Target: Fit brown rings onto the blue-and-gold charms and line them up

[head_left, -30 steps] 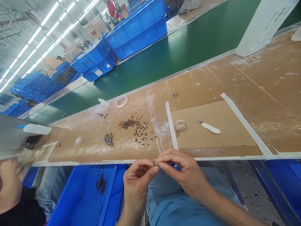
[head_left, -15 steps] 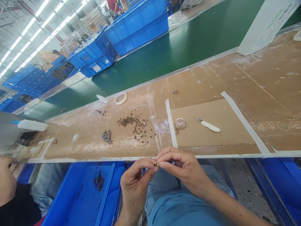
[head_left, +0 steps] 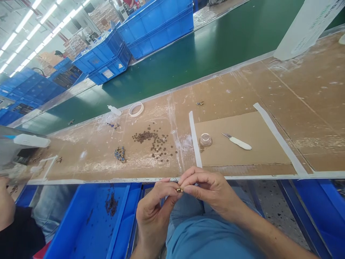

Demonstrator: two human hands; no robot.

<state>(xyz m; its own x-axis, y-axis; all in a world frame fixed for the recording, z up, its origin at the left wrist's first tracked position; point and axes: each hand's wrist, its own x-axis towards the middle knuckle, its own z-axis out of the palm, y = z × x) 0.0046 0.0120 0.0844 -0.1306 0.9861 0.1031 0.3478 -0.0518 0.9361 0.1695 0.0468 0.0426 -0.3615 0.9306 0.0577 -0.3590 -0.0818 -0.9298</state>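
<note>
Just below the table's front edge, my left hand and my right hand meet fingertip to fingertip. Between them is a small gold-coloured metal piece, pinched by both; its exact kind is too small to make out. On the table beyond lie a spread of small dark brown discs and a heap of blue-and-gold pieces. To the right, a white-handled knife and a small clear cup rest on a cardboard sheet taped down at both sides.
Past the table runs a green conveyor belt carrying blue crates. A roll of tape and a white bottle lie near the belt. A large white container stands back right. A blue bin sits below; another person's arm is far left.
The view has shifted slightly. Both hands keep their pinch on the gold-coloured piece, which shows a little more between the fingertips. The table items lie as before.
</note>
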